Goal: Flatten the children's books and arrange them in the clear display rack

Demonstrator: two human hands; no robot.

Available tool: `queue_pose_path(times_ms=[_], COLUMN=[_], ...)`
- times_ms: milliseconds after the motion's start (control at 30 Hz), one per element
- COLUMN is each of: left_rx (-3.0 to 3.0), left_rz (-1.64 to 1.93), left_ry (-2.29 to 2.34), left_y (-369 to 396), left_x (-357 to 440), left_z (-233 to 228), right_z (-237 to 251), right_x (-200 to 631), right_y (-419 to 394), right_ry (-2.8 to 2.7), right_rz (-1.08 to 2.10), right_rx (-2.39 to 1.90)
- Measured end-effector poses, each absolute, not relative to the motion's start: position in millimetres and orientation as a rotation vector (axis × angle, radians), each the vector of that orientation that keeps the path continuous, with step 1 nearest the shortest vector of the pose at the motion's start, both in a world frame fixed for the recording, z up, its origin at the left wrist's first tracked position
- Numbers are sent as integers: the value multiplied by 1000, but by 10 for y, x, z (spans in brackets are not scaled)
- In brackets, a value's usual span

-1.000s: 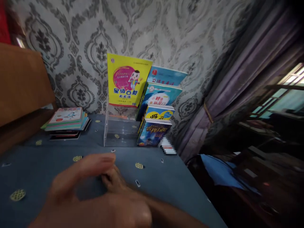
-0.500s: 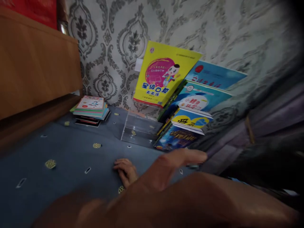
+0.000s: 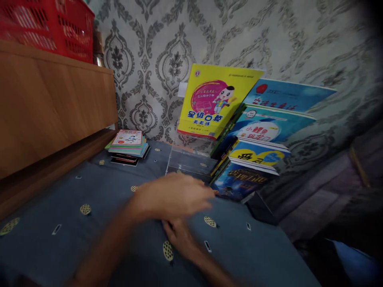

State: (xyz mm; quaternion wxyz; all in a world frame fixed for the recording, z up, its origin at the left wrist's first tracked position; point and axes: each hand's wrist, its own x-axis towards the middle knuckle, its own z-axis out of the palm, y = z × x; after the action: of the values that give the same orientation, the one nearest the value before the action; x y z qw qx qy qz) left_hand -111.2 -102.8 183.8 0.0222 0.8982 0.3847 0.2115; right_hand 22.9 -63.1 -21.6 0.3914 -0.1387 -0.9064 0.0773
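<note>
The left hand [image 3: 176, 196] is open, holding nothing — it hovers just in front of the clear stand [image 3: 191, 161] on the blue desk [image 3: 89, 191]. The right hand [image 3: 179, 235] lies under it — grip hidden.

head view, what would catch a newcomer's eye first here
The bright yellow cartoon-cover book stands out first, propped at the top of a clear acrylic display stand against the grey patterned wallpaper, with blue-covered books tiered to its right. In front, the person's left hand hovers blurred above the right hand, which rests on the blue dotted tablecloth. A red plastic basket sits on the wooden ledge at upper left.
</note>
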Motion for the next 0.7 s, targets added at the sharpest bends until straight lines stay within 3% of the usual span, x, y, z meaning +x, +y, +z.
queue_pose_path(times_ms=[167, 333, 467, 700], left_rx=[2210, 1603, 1564, 1597], left_rz=[490, 649, 691, 435], left_ry=[2219, 2905, 3041, 2935], left_y=[-354, -3, 206, 425], left_x=[-1996, -2562, -2858, -3201], left_z=[1589, 986, 674, 658], right_z=[-321, -341, -314, -344], right_x=[236, 217, 205, 212], right_y=[-637, -622, -617, -610], right_ry=[-2256, -2226, -2187, -2129], right_rz=[697, 830, 859, 861], right_rx=[-361, -362, -355, -325])
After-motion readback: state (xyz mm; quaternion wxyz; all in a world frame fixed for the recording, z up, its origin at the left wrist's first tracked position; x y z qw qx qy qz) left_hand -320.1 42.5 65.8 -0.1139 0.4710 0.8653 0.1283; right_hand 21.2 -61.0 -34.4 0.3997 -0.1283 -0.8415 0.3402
